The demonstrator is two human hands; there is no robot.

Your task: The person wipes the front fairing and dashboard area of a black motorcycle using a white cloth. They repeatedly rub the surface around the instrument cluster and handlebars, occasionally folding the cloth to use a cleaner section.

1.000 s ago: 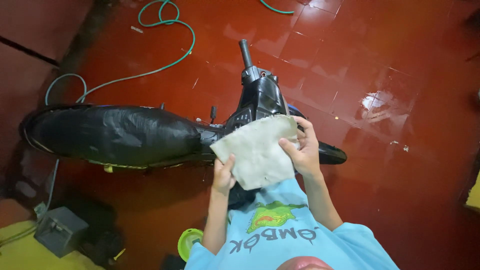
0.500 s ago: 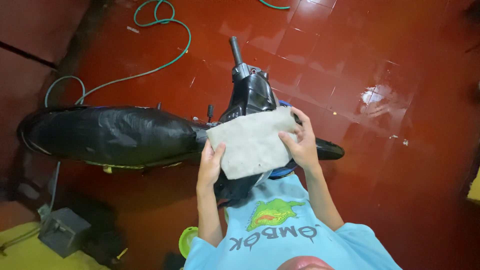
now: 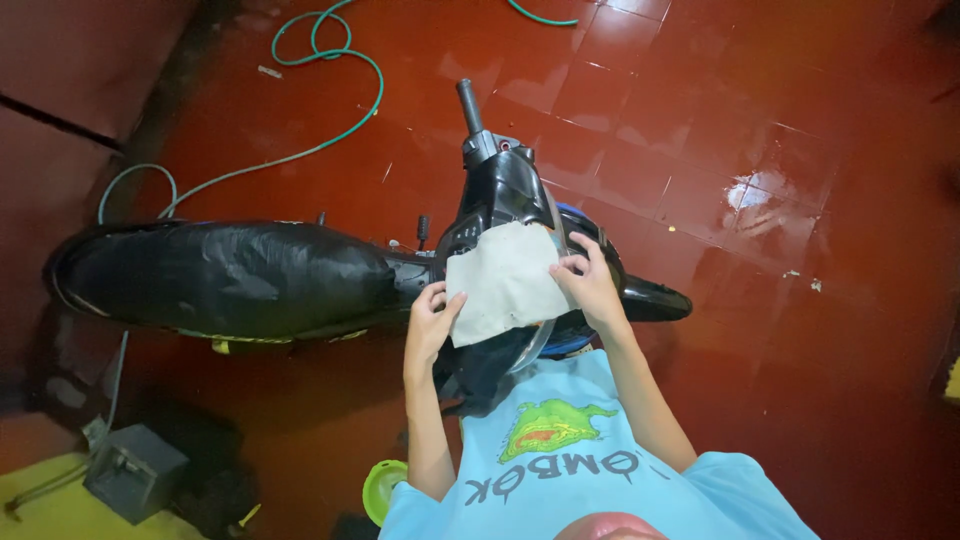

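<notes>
Cloth (image 3: 505,285) now spread flatter over motorbike (image 3: 500,205) than before, left hand (image 3: 432,318) and right hand (image 3: 590,285) both pinching its edges, wiping under way

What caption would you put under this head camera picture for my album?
Both hands, left hand and right hand, hold a pale cloth over a black motorcycle on a wet red tiled floor.
</notes>
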